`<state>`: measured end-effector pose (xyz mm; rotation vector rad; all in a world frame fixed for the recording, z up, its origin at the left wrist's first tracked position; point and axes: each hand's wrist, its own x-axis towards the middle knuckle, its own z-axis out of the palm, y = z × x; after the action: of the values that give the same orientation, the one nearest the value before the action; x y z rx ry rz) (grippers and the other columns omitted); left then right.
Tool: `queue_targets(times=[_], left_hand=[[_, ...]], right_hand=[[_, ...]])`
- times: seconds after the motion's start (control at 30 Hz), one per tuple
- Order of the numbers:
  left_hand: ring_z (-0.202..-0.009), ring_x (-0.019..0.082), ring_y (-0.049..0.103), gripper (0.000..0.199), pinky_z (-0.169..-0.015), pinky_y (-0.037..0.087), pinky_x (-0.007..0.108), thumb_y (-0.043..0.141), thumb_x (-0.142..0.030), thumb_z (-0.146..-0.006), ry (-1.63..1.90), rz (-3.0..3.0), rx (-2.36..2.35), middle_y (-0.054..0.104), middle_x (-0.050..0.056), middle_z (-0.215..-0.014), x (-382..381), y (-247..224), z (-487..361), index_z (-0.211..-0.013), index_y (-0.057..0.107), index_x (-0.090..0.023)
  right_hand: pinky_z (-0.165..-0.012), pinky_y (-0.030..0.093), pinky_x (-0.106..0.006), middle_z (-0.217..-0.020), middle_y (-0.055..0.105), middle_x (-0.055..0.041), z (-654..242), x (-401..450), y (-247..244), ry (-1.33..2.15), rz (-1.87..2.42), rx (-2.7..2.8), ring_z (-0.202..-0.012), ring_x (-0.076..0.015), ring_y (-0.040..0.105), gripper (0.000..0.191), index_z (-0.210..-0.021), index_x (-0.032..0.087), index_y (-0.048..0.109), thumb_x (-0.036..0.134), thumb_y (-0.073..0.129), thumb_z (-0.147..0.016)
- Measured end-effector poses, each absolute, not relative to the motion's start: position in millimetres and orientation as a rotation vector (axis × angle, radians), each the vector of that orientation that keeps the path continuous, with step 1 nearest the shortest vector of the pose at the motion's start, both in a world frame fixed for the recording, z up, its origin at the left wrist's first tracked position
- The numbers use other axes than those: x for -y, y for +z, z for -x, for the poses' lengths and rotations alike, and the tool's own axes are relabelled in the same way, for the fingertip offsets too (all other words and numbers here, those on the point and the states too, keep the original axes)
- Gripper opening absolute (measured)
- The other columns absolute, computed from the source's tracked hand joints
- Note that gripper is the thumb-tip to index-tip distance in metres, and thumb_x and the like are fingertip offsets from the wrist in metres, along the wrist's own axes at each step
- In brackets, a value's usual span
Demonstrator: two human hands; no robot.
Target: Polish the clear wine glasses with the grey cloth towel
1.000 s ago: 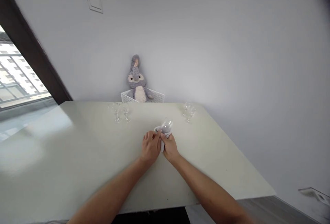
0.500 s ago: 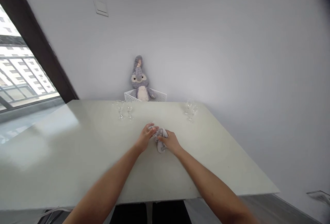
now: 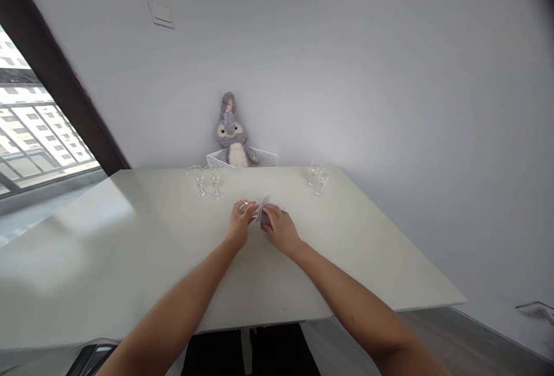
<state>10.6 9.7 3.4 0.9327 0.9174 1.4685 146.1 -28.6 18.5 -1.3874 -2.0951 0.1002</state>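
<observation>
Over the middle of the table, my left hand (image 3: 241, 218) is closed around a clear stemmed glass (image 3: 247, 205), which mostly hides behind the fingers. My right hand (image 3: 277, 226) grips a bunched pale grey cloth (image 3: 262, 209) and presses it against the glass from the right side. The fingers and cloth cover much of the glass, so its exact tilt is hard to make out. Beyond my left hand stand several clear stemmed glasses (image 3: 215, 181). Off to the right, at the far side, is another group of stemmed glasses (image 3: 321, 179).
The pale table (image 3: 164, 266) fills the lower view, its far edge near the wall. Behind that edge a grey plush toy (image 3: 232, 133) sits in a white perforated basket (image 3: 269, 159). A window (image 3: 38, 133) is at the left, and a wall switch (image 3: 161, 13) above.
My right hand has turned over the cloth, which is now bunched upright against the glass instead of hanging down below the fingers. The view has shifted slightly.
</observation>
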Motion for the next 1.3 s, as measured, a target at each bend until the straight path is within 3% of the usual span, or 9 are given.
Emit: queue_targets(times=[0.17,0.37,0.47,0.7,0.83,0.93,1.0,1.1,1.3], left_hand=[[-0.094,0.020,0.058,0.051,-0.083,0.044,0.037,0.070,-0.031,-0.062,1.458,-1.079,-0.758,0.057,0.009,-0.106,-1,7,-15,-0.104,0.042,-0.022],[-0.098,0.025,0.057,0.048,-0.080,0.045,0.040,0.067,-0.031,-0.066,1.328,-1.092,-0.568,0.056,0.011,-0.108,2,15,-14,-0.106,0.041,-0.021],[-0.099,0.026,0.057,0.045,-0.078,0.045,0.040,0.064,-0.035,-0.069,1.389,-1.059,-0.558,0.056,0.011,-0.107,1,20,-11,-0.105,0.041,-0.022],[-0.113,0.024,0.046,0.058,-0.090,0.041,0.038,0.071,-0.030,-0.062,1.705,-1.236,-0.663,0.049,0.010,-0.116,17,33,-18,-0.109,0.038,-0.025],[-0.116,0.023,0.042,0.064,-0.094,0.038,0.037,0.075,-0.027,-0.056,1.882,-1.289,-0.793,0.049,0.010,-0.117,22,40,-18,-0.109,0.039,-0.023],[-0.116,0.023,0.042,0.064,-0.095,0.036,0.039,0.075,-0.027,-0.055,1.935,-1.323,-0.855,0.048,0.010,-0.118,19,41,-12,-0.108,0.040,-0.022],[-0.116,0.023,0.043,0.064,-0.097,0.034,0.040,0.075,-0.026,-0.055,1.921,-1.395,-0.867,0.049,0.010,-0.118,18,39,-9,-0.107,0.040,-0.022],[-0.113,0.024,0.045,0.065,-0.097,0.033,0.042,0.076,-0.025,-0.054,1.847,-1.496,-0.830,0.051,0.011,-0.116,20,31,-11,-0.108,0.041,-0.022],[-0.115,0.027,0.044,0.074,-0.098,0.031,0.041,0.078,-0.023,-0.050,1.514,-1.787,-0.705,0.050,0.010,-0.123,31,26,-25,-0.116,0.044,-0.025]], right_hand=[[-0.071,0.038,-0.033,-0.088,0.061,-0.0077,-153,24,21,0.205,1.665,2.106,-0.083,-0.0206,0.054,0.012,-0.081,0.017,0.057,0.025,0.051,-0.075],[-0.050,0.041,-0.025,-0.060,0.057,0.0012,-177,15,28,1.502,1.210,1.578,-0.052,-0.0124,0.052,0.010,-0.066,0.016,0.056,0.020,0.061,-0.059],[-0.050,0.046,-0.028,-0.057,0.057,-0.0001,-179,11,25,1.726,1.013,1.162,-0.050,-0.0127,0.052,0.014,-0.065,0.014,0.056,0.023,0.064,-0.058],[-0.057,0.050,-0.034,-0.071,0.061,-0.0059,-155,11,8,1.649,0.896,0.827,-0.061,-0.0163,0.058,0.027,-0.080,0.013,0.055,0.039,0.049,-0.078],[-0.052,0.045,-0.029,-0.065,0.061,-0.0036,-146,23,10,1.538,1.132,1.402,-0.055,-0.0155,0.058,0.041,-0.083,0.015,0.056,0.050,0.035,-0.083],[-0.057,0.041,-0.026,-0.073,0.061,-0.0042,-147,33,21,0.885,1.444,1.861,-0.057,-0.0135,0.057,0.046,-0.075,0.017,0.060,0.056,0.037,-0.081],[-0.061,0.039,-0.025,-0.090,0.060,-0.0052,-148,37,28,0.401,1.540,1.889,-0.065,-0.0131,0.057,0.042,-0.085,0.019,0.060,0.055,0.039,-0.080],[-0.061,0.038,-0.024,-0.101,0.055,-0.0054,-148,40,32,0.081,1.553,1.897,-0.073,-0.0136,0.056,0.039,-0.108,0.022,0.052,0.048,0.046,-0.080],[-0.057,0.035,-0.021,-0.081,0.060,-0.0016,-163,23,24,0.156,1.609,1.905,-0.064,-0.0119,0.055,0.020,-0.078,0.020,0.059,0.036,0.047,-0.080]])
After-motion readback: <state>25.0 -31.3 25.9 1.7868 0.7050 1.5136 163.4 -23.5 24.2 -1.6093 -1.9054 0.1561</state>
